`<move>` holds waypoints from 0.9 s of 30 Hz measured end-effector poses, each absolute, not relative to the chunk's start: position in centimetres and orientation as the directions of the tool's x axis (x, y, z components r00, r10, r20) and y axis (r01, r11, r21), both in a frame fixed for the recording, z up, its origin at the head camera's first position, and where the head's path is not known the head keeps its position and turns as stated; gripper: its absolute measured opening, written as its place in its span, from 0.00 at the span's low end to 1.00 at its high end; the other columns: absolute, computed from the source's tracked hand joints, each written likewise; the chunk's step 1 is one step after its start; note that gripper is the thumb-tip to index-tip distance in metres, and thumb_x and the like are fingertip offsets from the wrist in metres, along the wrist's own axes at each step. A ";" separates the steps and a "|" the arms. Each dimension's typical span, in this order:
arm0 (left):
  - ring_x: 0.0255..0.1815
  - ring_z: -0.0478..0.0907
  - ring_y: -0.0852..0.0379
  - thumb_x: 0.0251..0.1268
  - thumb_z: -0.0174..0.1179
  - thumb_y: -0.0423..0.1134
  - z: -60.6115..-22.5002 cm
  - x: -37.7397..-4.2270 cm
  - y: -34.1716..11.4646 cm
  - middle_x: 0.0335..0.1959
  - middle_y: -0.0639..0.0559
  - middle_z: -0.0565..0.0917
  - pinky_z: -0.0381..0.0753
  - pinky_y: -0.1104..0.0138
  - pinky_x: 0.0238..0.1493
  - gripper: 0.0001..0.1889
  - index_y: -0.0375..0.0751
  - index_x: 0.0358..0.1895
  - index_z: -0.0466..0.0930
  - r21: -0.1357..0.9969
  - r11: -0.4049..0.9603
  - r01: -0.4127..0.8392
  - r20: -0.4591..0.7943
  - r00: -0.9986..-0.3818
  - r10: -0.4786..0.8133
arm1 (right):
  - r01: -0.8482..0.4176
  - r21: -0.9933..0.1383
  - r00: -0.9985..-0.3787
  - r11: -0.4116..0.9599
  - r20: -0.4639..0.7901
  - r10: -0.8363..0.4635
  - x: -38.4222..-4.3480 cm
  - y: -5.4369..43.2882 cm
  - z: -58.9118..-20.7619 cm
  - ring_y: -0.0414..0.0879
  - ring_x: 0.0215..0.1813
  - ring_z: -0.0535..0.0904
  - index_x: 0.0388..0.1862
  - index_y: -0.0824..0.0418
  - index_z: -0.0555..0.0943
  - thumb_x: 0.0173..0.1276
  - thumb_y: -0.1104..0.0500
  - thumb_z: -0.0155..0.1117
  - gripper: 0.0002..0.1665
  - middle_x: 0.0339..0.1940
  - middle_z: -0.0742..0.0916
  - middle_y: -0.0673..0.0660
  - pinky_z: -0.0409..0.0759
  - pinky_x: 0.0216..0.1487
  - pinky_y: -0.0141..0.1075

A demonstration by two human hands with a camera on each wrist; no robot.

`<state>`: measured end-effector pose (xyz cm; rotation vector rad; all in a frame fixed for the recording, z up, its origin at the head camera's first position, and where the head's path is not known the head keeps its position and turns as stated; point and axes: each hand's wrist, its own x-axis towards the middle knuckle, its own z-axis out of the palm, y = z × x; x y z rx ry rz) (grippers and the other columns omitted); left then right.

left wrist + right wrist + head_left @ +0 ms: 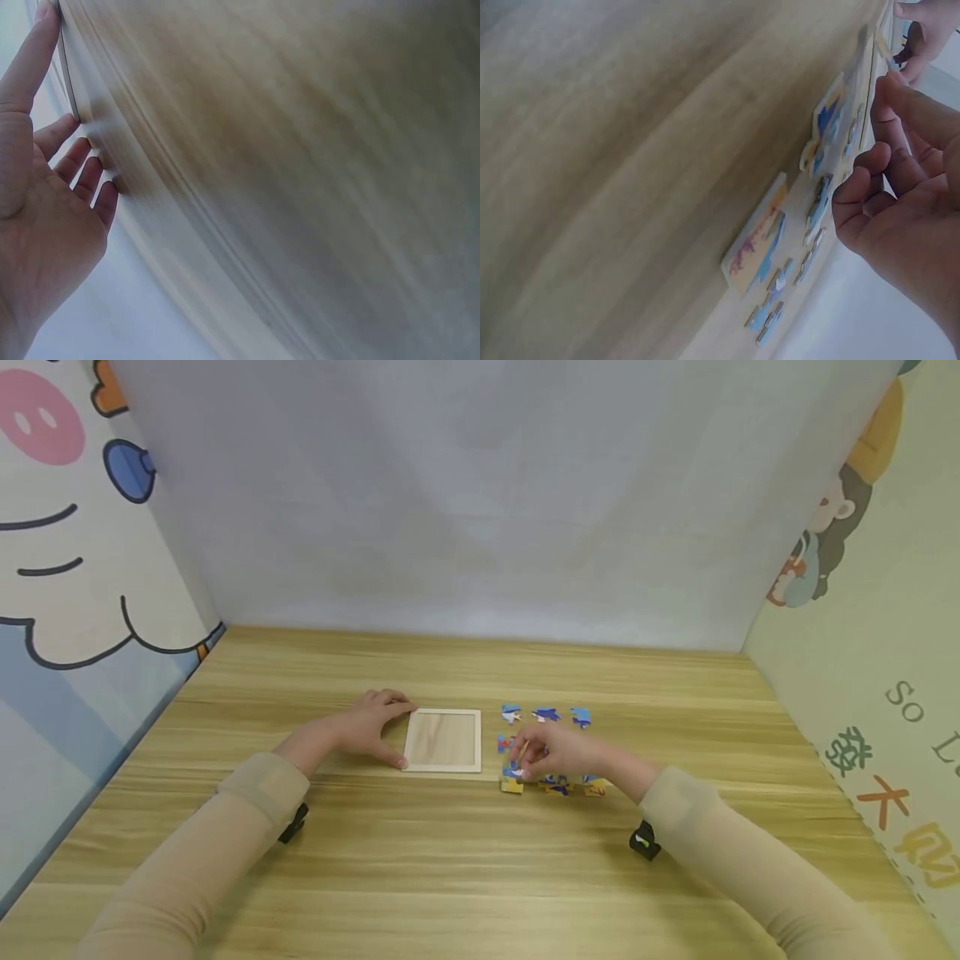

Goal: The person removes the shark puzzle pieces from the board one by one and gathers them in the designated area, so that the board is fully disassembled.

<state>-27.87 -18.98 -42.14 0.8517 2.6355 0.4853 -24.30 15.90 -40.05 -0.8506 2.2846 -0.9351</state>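
Observation:
A square wooden puzzle frame (442, 769) lies flat on the table, its inside showing bare wood. At its left side my left hand (372, 727) touches the corners, thumb at the near one and a finger at the far one; the left wrist view shows the fingers spread. My right hand (558, 752) is over the loose jigsaw pieces (546, 714) right of the frame. Thumb and index finger appear to pinch a small jigsaw piece (885, 51), seen nearly edge-on. The hand hides some of the pieces beneath it.
Blue pieces with sea-animal prints lie in rough rows, with yellow-edged pieces (595, 788) nearest me. The wood-grain table (465, 877) meets a pale cloth backdrop (487, 527) behind. Printed panels stand left and right. Each wrist carries a black camera (645, 841).

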 end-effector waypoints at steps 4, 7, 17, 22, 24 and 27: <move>0.72 0.46 0.38 0.47 0.66 0.65 -42.2 -27.8 -19.0 0.73 0.41 0.52 0.52 0.40 0.67 0.53 0.44 0.74 0.54 0.413 0.763 0.497 -0.203 -0.767 0.609 | -0.365 -0.742 -0.650 0.562 -0.229 -0.724 -24.4 15.7 -40.5 0.41 0.33 0.80 0.45 0.62 0.78 0.63 0.66 0.65 0.11 0.31 0.85 0.52 0.79 0.35 0.31; 0.73 0.46 0.38 0.47 0.66 0.65 -42.2 -27.7 -19.0 0.73 0.41 0.52 0.52 0.40 0.68 0.53 0.44 0.74 0.53 0.411 0.764 0.497 -0.204 -0.767 0.608 | -0.391 -0.727 -0.639 0.564 -0.227 -0.735 -24.5 15.5 -40.7 0.40 0.29 0.77 0.44 0.62 0.78 0.63 0.67 0.64 0.10 0.28 0.84 0.52 0.77 0.31 0.30; 0.73 0.45 0.39 0.47 0.66 0.64 -42.0 -27.8 -18.6 0.73 0.41 0.52 0.53 0.41 0.68 0.53 0.44 0.74 0.53 0.405 0.770 0.493 -0.213 -0.768 0.604 | -0.448 -0.683 -0.634 0.577 -0.213 -0.743 -24.5 15.6 -40.2 0.40 0.32 0.78 0.45 0.61 0.79 0.62 0.66 0.65 0.12 0.31 0.83 0.52 0.78 0.35 0.31; 0.73 0.45 0.39 0.48 0.67 0.63 -42.1 -27.9 -18.8 0.73 0.41 0.52 0.53 0.42 0.68 0.53 0.43 0.74 0.52 0.402 0.772 0.492 -0.227 -0.764 0.604 | -0.507 -0.616 -0.661 0.603 -0.171 -0.730 -24.7 16.2 -39.2 0.40 0.33 0.76 0.46 0.61 0.80 0.63 0.65 0.64 0.12 0.32 0.83 0.50 0.76 0.35 0.30; 0.73 0.45 0.37 0.49 0.67 0.62 -42.0 -28.0 -18.9 0.73 0.40 0.51 0.55 0.41 0.68 0.52 0.43 0.74 0.52 0.417 0.770 0.483 -0.228 -0.765 0.603 | -0.513 -0.598 -0.680 0.615 -0.154 -0.717 -24.7 16.6 -38.2 0.43 0.31 0.74 0.46 0.62 0.80 0.64 0.65 0.63 0.11 0.32 0.83 0.50 0.74 0.33 0.31; 0.73 0.45 0.35 0.52 0.67 0.57 -41.7 -28.0 -19.2 0.73 0.37 0.51 0.55 0.40 0.67 0.50 0.42 0.74 0.51 0.457 0.760 0.461 -0.218 -0.771 0.599 | -0.548 -0.548 -0.709 0.632 -0.097 -0.699 -24.7 17.5 -36.3 0.44 0.29 0.72 0.46 0.62 0.80 0.65 0.64 0.62 0.10 0.30 0.82 0.49 0.72 0.31 0.32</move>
